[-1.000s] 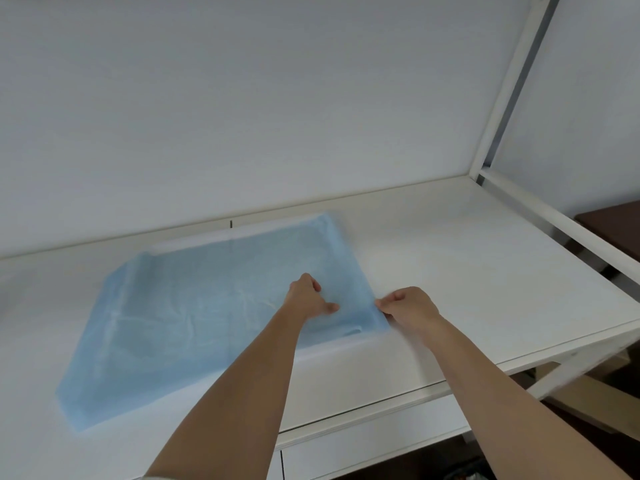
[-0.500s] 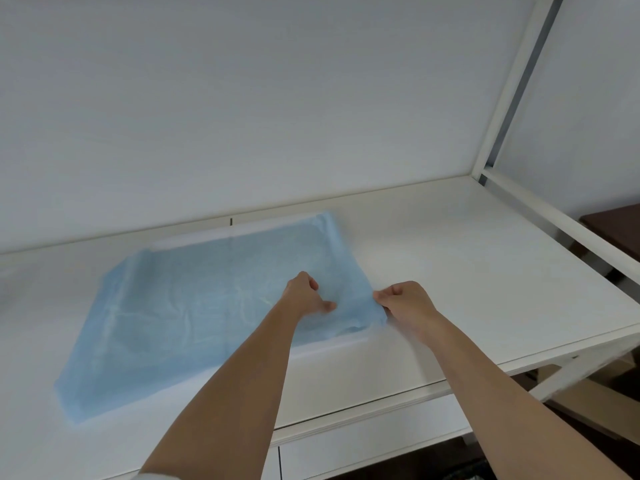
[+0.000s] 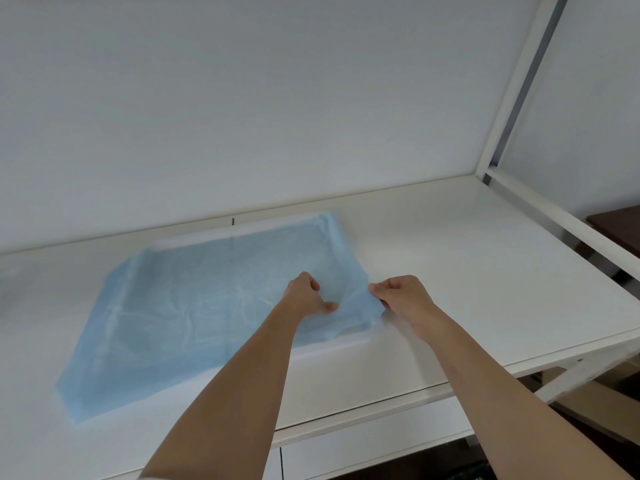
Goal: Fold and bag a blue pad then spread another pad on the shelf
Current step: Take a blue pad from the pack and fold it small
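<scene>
A thin blue pad (image 3: 194, 306) with white borders lies spread on the white shelf (image 3: 467, 271), its left end reaching toward the front edge. My left hand (image 3: 306, 296) pinches the pad a little inside its right edge, and the sheet is bunched up there. My right hand (image 3: 405, 296) pinches the pad's right edge near the front right corner, which is raised off the surface.
A white wall closes off the back. A white frame post (image 3: 512, 84) and rail (image 3: 561, 220) bound the shelf on the right. A drawer front (image 3: 374, 445) sits below the shelf's front edge. A dark piece of furniture (image 3: 620, 226) stands beyond the rail.
Both hands have moved slightly away from me and drawn the pad's right corner up, so the sheet wrinkles between them.
</scene>
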Action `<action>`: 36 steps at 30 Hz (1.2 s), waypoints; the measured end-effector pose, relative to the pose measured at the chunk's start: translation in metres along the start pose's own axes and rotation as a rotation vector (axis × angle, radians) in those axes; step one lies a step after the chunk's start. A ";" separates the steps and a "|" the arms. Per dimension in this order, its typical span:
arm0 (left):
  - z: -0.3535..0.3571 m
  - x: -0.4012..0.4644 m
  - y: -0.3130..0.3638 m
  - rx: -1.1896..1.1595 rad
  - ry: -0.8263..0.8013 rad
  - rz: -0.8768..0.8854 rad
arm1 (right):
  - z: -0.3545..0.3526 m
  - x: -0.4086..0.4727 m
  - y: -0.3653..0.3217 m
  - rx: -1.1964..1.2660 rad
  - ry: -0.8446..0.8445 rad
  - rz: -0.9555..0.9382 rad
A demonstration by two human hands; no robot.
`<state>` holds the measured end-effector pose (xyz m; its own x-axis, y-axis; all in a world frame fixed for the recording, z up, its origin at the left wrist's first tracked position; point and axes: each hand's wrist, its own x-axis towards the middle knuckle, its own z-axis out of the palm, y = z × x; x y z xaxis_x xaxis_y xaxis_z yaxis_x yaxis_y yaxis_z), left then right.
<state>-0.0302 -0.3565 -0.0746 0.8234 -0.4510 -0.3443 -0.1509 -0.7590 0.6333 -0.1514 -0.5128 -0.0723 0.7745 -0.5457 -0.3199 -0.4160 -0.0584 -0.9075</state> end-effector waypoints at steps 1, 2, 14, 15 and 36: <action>0.000 -0.001 0.000 0.003 -0.001 0.001 | 0.001 0.000 -0.001 0.002 0.002 -0.012; 0.000 -0.001 0.001 0.007 -0.001 0.002 | 0.002 0.001 -0.002 0.007 0.003 -0.023; -0.011 0.005 0.010 -0.056 0.023 -0.009 | -0.005 0.015 -0.003 0.038 0.137 -0.092; -0.012 0.007 0.012 -0.040 0.095 0.008 | -0.005 0.018 -0.001 -0.029 0.127 -0.091; -0.009 0.026 0.003 0.351 -0.034 0.022 | 0.016 0.051 -0.013 -0.090 0.126 0.043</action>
<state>-0.0042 -0.3662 -0.0749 0.7999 -0.4802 -0.3600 -0.3524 -0.8613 0.3660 -0.0990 -0.5269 -0.0810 0.6915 -0.6496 -0.3159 -0.4929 -0.1047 -0.8638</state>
